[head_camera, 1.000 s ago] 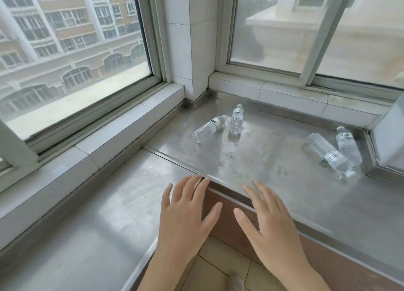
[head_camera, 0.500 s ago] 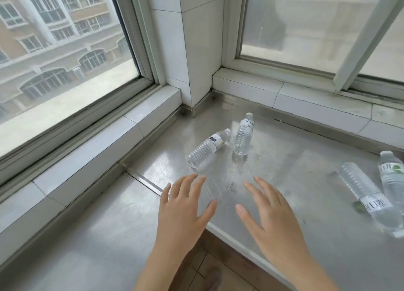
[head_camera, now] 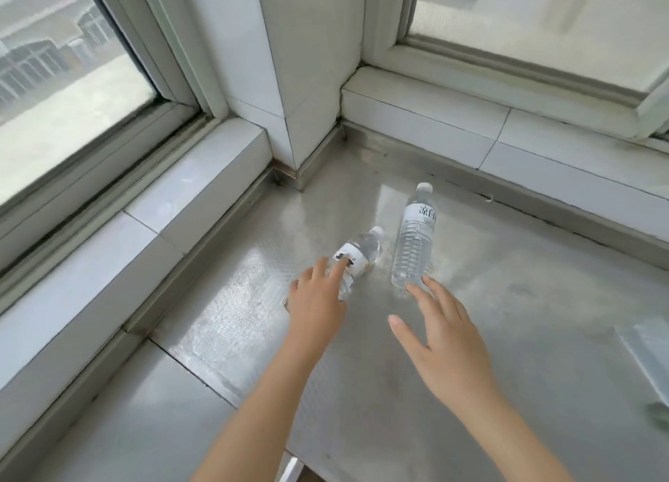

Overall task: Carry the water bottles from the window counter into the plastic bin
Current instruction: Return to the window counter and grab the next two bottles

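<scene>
Two clear ribbed plastic water bottles w/ white caps and white labels sit on the brushed stainless-steel window counter (head_camera: 506, 336), centre of frame, near the tiled corner pillar (head_camera: 289, 83). The lying bottle (head_camera: 356, 255) is on its side, cap toward upper right. The upright bottle (head_camera: 414, 242) stands just right of it; the two are close, contact not clear. No plastic bin in view.

Hand state:
- Left hand (head_camera: 316, 300): over the base end of the lying bottle, index finger on the label, other fingers draped on the body. Not yet closed round it.
- Right hand (head_camera: 441, 336): fingers spread, palm down, fingertips (head_camera: 412, 288) at the foot of the upright bottle. Touching or just short: cannot tell. Holds nothing.

Handling (judged):
- Both appear full and capped, so moderate weight for one hand each; no spill risk.
- Walls are thin and will dent under a hard squeeze; ribs add stiffness and grip.
- Label band is smoother, may slip. Grip on ribbed section below label.
- Lying bottle is free to roll on smooth steel. Wrap thumb one side, fingers opposite, at mid-body, before lifting.
- Upright bottle is tall w/ narrow base, tips easily if nudged low. Close hand round mid-height, approx. at balance point, not at the foot.
- Cap/neck is a poor hold for carrying.

At right edge of frame, a blurred clear shape (head_camera: 644, 355); identity cannot be confirmed.
</scene>
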Demonstrator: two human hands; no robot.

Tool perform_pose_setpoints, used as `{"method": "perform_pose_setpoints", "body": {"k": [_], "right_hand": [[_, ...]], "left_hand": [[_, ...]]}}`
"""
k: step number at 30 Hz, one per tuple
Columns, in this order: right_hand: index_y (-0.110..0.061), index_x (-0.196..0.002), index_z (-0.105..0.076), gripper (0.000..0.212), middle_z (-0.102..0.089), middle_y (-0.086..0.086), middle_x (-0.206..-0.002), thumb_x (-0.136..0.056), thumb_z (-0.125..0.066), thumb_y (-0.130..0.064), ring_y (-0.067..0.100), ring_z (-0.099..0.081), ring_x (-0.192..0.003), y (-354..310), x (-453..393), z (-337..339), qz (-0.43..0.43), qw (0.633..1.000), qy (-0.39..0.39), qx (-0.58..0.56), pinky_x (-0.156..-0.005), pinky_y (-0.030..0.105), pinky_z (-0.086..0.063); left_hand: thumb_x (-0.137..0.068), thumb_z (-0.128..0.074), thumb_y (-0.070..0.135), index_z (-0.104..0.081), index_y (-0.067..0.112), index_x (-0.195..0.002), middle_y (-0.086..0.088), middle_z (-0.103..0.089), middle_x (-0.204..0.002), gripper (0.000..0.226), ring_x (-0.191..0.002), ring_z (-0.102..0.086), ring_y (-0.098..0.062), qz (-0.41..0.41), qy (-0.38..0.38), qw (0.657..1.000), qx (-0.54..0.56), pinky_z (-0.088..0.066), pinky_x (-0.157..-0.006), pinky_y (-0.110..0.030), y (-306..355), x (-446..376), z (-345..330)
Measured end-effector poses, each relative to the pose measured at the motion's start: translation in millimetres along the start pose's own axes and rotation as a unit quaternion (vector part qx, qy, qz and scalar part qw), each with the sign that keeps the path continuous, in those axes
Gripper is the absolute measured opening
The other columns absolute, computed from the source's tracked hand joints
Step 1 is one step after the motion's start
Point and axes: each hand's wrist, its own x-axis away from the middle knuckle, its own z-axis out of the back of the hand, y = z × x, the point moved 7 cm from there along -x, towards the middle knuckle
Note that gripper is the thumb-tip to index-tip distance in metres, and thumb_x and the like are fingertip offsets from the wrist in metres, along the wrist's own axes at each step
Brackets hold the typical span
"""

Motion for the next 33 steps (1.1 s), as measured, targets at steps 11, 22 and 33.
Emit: {"method": "perform_pose_setpoints", "body": {"k": [11, 22, 33], "right_hand": [[-0.027, -0.141, -0.038, 0.075, -0.052, -0.007, -0.133, -0.076, -0.075, -0.030, 0.015, -0.053, -0.119, 58, -107, -28, -0.221, 0.930, 0.030, -0.292, -0.096, 0.038, -0.046], [-0.029, -0.150, -0.021, 0.117, -0.060, -0.014, -0.094, -0.057, -0.087, -0.004, 0.014, -0.067, -0.084, 79, -159, -35, -0.303, 0.855, 0.067, -0.416, -0.082, 0.046, -0.056], [-0.022, -0.144, -0.038, 0.096, -0.066, -0.008, -0.102, -0.064, -0.076, 0.016, -0.002, -0.069, -0.067, 41, -98, -14, -0.239, 0.830, 0.036, -0.503, -0.048, 0.019, -0.053]], "left_hand": [[-0.073, -0.079, 0.032, -0.043, 0.038, -0.139, 0.011, -0.064, -0.106, 0.075, -0.097, -0.064, -0.019, 0.109, -0.087, 0.964, 0.228, -0.046, -0.076, -0.030, -28, -42, -9], [-0.064, -0.092, 0.007, -0.055, 0.037, -0.126, 0.002, -0.072, -0.113, 0.078, -0.091, -0.074, -0.011, 0.172, -0.003, 0.785, 0.595, -0.056, -0.082, -0.034, -36, -36, 0], [-0.054, -0.089, 0.013, -0.054, 0.040, -0.124, 0.010, -0.074, -0.107, 0.083, -0.099, -0.072, -0.011, 0.149, 0.066, 0.739, 0.654, -0.054, -0.084, -0.033, -30, 5, 25]]}}
